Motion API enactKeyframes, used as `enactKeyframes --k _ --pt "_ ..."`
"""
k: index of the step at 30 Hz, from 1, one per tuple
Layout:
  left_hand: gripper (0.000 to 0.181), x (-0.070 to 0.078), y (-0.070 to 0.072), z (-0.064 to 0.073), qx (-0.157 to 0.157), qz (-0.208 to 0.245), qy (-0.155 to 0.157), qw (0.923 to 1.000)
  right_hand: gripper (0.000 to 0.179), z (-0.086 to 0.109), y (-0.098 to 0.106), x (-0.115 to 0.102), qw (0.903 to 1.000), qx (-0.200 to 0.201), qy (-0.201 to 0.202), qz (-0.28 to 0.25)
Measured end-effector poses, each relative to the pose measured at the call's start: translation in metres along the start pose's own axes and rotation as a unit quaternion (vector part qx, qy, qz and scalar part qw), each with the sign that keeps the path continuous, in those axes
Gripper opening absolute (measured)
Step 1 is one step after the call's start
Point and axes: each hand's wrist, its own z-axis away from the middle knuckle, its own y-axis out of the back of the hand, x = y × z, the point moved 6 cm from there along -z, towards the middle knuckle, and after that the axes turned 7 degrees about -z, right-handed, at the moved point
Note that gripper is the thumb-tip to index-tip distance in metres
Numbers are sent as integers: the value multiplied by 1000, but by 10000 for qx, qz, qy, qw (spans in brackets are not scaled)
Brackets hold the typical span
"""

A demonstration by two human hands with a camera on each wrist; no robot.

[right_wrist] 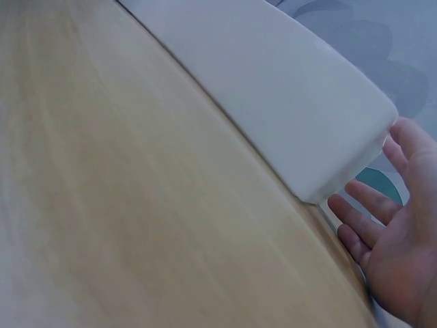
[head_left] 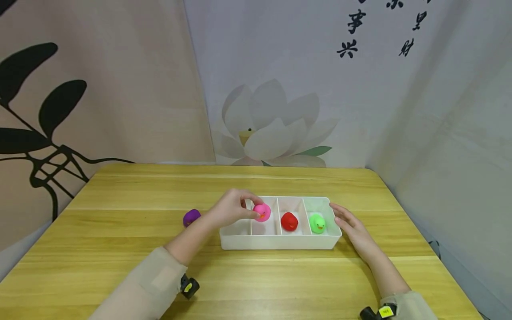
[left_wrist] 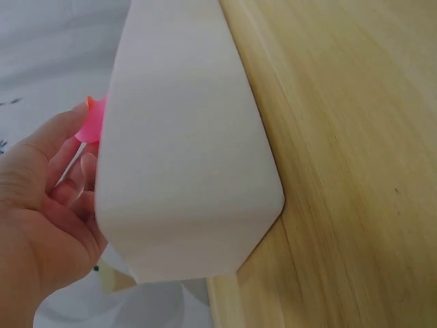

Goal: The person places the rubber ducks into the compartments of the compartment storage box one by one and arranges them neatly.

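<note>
In the head view a white divided box [head_left: 280,242] stands on the table. My left hand [head_left: 234,208] pinches a pink toy duck [head_left: 262,212] between thumb and fingers, over the second compartment from the left. The left wrist view shows the same pink duck [left_wrist: 92,124] partly hidden behind the box wall. A red toy duck [head_left: 289,222] sits in the third compartment, and a green toy duck [head_left: 318,223] in the rightmost one. At the box's right end, my right hand [head_left: 354,228] rests its extended fingers against the wall.
A purple toy [head_left: 192,217] lies on the wooden table [head_left: 132,213] left of the box, partly hidden by the left forearm. Behind the table hangs a printed curtain [head_left: 280,58]. Each wrist carries a small black camera.
</note>
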Motion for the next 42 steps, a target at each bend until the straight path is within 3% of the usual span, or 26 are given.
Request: enactKeyframes --k 3,8,14,29,37,42 --pt "23 -2 -5 -5 -109 32 -107 9999 50 -1 0 0 10000 12 8 20" --pt "21 -5 -13 -10 -351 46 -21 9994 50 -3 0 0 10000 9 17 53" --pt "23 -9 -21 -16 -542 -284 104 9981 50 -3 0 0 10000 -25 25 -2" --pt "20 -16 -37 -22 -657 -572 624 9942 50 -3 -1 -1 9999 -39 49 -127" --pt "19 -14 -39 -23 -691 -854 707 9914 49 -1 1 0 10000 -9 10 32" --pt "20 -14 -34 -18 -555 -670 757 9933 49 -1 1 0 10000 18 -5 59"
